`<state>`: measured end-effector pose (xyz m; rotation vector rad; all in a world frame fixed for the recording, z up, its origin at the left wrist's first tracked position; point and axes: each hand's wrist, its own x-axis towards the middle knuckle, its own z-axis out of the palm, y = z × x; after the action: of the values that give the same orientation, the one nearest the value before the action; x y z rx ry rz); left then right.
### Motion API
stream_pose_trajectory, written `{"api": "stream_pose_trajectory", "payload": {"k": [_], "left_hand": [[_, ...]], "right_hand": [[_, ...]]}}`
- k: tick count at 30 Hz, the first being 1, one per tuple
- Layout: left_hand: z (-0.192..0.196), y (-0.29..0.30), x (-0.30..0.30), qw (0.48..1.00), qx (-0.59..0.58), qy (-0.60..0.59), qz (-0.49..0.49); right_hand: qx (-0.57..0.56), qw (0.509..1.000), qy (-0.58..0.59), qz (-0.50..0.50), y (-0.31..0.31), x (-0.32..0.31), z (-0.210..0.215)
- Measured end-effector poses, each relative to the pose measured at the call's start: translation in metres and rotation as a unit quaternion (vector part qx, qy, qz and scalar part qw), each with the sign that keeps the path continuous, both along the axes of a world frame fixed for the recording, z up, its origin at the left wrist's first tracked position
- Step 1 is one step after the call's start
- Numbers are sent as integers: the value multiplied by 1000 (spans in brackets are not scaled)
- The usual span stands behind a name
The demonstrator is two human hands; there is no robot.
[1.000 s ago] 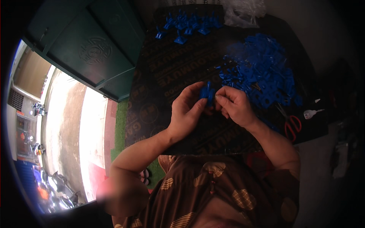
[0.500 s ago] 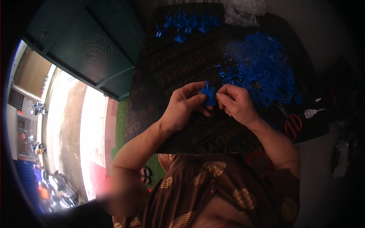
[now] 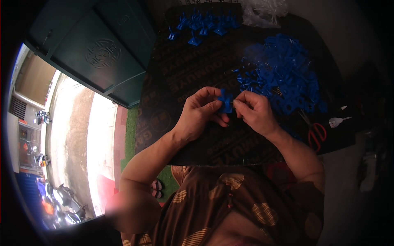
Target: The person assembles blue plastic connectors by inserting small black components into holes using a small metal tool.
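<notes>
A small blue plastic part (image 3: 226, 105) is pinched between the thumb and fingers of my left hand (image 3: 200, 110), above the dark table. Just to its right, my right hand (image 3: 255, 110) has thumb and forefinger pressed together against the part's side. Whatever sits between those right fingertips is too small to make out. A large heap of loose blue plastic pieces (image 3: 293, 69) lies beyond my right hand. At the far edge stand several blue pieces with square bases and upright stems (image 3: 195, 40).
Red-handled scissors (image 3: 317, 136) and a small white squeeze bottle (image 3: 337, 122) lie right of my right forearm. A clear plastic bag (image 3: 264, 12) rests at the back of the printed dark board (image 3: 188, 153). A green metal door (image 3: 94, 49) is on the left.
The blue part has tilted slightly in my left fingers. Both hands stay in nearly the same place.
</notes>
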<state>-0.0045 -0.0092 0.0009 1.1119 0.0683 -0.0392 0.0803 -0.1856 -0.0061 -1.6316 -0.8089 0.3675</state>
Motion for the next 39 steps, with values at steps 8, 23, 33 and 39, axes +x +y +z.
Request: {"api": "stream_pose_trajectory", "payload": {"k": [8, 23, 33, 39], "left_hand": [[-4, 0, 1, 1000, 4, -13, 3], [-7, 0, 1, 999, -18, -32, 4], [-9, 0, 1, 999, -21, -37, 0], [-9, 0, 2, 999, -28, -36, -3]], "right_hand": [[-8, 999, -49, -15, 0, -1, -1], [-25, 999, -36, -14, -2, -5, 3], [-18, 999, -29, -7, -2, -5, 2], [-20, 999, -30, -9, -1, -4, 3]]}}
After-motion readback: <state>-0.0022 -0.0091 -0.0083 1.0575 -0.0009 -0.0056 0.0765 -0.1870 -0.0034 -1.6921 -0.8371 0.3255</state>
